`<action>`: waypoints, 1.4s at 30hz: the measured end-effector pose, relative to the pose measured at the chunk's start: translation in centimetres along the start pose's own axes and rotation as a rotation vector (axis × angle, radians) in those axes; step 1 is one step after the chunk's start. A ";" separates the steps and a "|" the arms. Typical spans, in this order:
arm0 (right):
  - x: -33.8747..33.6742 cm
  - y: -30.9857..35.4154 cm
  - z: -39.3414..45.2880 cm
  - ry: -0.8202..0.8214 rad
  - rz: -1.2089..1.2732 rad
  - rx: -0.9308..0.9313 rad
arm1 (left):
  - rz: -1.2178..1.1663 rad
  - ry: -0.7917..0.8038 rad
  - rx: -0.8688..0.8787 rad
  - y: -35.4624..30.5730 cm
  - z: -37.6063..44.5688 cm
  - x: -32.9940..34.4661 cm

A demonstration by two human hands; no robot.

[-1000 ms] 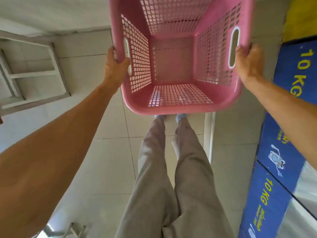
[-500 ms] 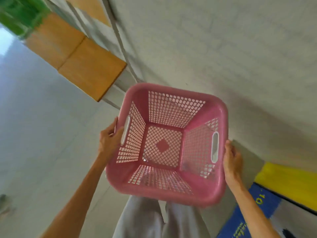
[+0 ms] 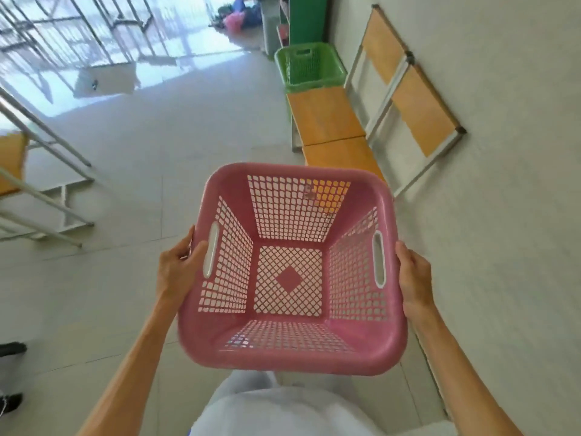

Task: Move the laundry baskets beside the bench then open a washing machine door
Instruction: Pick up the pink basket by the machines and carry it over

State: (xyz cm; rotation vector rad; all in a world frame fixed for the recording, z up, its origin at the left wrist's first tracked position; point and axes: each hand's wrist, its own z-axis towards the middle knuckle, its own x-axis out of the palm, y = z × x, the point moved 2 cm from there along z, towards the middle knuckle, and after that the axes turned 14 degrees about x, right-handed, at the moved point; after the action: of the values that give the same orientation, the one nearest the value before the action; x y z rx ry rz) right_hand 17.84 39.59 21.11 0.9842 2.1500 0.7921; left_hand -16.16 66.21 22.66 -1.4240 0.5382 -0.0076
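Note:
I hold an empty pink plastic laundry basket (image 3: 382,347) in front of my waist, above the floor. My left hand (image 3: 177,265) grips its left side by the white handle slot. On the right side, my right hand (image 3: 413,278) grips by the other slot. Ahead, a wooden bench (image 3: 327,121) with a metal frame stands along the right wall; its near end is partly hidden behind the basket. A green laundry basket (image 3: 309,67) sits on the floor at the bench's far end. No washing machine is in view.
Metal-framed furniture (image 3: 44,196) stands at the left. A white wall (image 3: 503,215) runs along the right. Light floor tiles (image 3: 176,127) stretch between them towards bright glass doors (image 3: 94,33) at the back. Dark shoes (image 3: 11,401) show at the lower left edge.
My view has swung up and around from the floor and the blue washing machines to the bench and the green basket. Both hands have kept hold of the pink basket.

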 end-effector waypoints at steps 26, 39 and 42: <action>46.7 32.6 11.4 0.139 -0.041 -0.150 | -0.139 -0.216 0.049 8.0 43.7 -23.0; 65.3 51.4 24.2 0.189 -0.059 -0.176 | -0.174 -0.206 0.012 10.4 73.0 -24.3; 69.2 55.5 28.3 0.158 -0.051 -0.148 | -0.165 -0.184 0.008 11.7 81.4 -23.4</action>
State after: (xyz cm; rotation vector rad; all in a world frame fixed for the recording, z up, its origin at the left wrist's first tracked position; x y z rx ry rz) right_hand 26.48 132.25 23.83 0.8118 2.2031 1.0185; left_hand -11.29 151.54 23.80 -1.4416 0.2683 -0.0106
